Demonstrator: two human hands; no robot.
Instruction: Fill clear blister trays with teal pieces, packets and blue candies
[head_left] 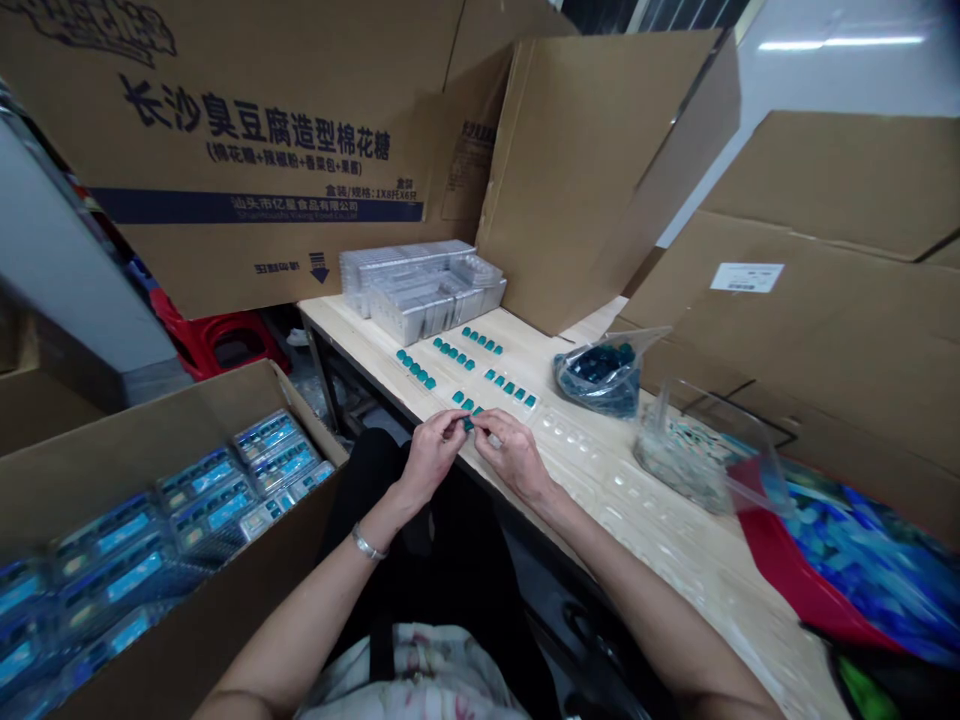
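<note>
My left hand (433, 452) and my right hand (514, 452) meet at the table's near edge, thumbs and fingertips closed. Between them is a small teal piece (469, 424), mostly covered by the fingers. Just beyond the fingertips lie more teal pieces (458, 398) of the same kind, in a short row. Further rows sit on the table in clear plastic trays: a left row (415, 370), a middle row (454, 353), a back row (482, 340) and a right row (510, 388). To the right of my hands, clear trays (577, 438) lie flat with no teal pieces in them.
Stacked clear plastic packs (420, 290) stand at the back. A bag of dark teal pieces (600, 380) and a clear tub (697, 455) are to the right, beside a red-rimmed container of blue packets (862, 560). An open carton of packaged goods (225, 500) is at left; large cardboard boxes (585, 170) surround the table.
</note>
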